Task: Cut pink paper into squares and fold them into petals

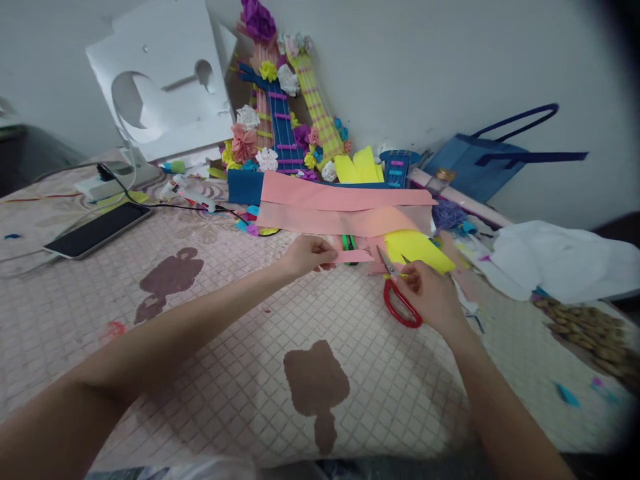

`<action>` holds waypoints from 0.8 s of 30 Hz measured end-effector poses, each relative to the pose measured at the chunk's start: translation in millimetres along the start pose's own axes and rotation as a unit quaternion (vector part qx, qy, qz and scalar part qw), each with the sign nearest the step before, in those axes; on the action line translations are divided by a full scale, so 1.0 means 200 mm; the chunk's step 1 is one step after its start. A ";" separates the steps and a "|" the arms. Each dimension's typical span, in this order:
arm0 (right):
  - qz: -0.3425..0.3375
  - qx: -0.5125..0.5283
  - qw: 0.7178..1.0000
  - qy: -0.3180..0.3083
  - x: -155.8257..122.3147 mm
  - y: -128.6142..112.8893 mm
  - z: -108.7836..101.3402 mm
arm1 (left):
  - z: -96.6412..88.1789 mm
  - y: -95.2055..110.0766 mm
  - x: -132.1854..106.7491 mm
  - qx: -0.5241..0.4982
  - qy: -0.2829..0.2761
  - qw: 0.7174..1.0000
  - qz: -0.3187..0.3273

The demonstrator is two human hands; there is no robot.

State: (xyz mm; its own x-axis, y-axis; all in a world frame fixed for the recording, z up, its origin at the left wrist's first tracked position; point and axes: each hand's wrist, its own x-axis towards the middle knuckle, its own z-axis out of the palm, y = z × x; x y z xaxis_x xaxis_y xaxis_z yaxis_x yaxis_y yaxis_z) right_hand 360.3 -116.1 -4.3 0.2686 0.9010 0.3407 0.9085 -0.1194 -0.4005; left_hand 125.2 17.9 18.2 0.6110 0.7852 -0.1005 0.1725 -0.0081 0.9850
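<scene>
Between the fingertips of my left hand (311, 255) is one end of a small pink paper strip (355, 256), which points to the right. My right hand (427, 287) grips a pair of scissors (403, 312) with red handles, its blades apart and close to the strip's free end. Behind the strip lies a green-handled tool (349, 247), partly covered, its kind unclear. Larger pink sheets (345, 195) lie beyond my hands. A yellow paper piece (417, 250) rests just behind the scissors.
A phone (100, 230) with cables and a hot glue gun (193, 195) lie at the left. Paper-flower-decorated crafts (285, 127) and a white foam panel (165, 87) lean on the wall. At the right are a blue bag (475, 163), a white plastic bag (560, 260) and brown nuts (590, 330).
</scene>
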 end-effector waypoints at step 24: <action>0.083 -0.077 0.985 0.131 -0.21 0.12 -0.10 | 0.57 -0.08 0.37 0.089 0.044 0.994 -0.051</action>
State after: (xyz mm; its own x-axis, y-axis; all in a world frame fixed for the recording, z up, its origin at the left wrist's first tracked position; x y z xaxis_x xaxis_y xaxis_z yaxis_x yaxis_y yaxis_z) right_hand 377.0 -164.1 -11.0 0.4729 0.7279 0.4965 0.8774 -0.3369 -0.3417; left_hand 256.7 5.6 -22.1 0.5153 0.8383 -0.1782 0.3688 -0.0292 0.9291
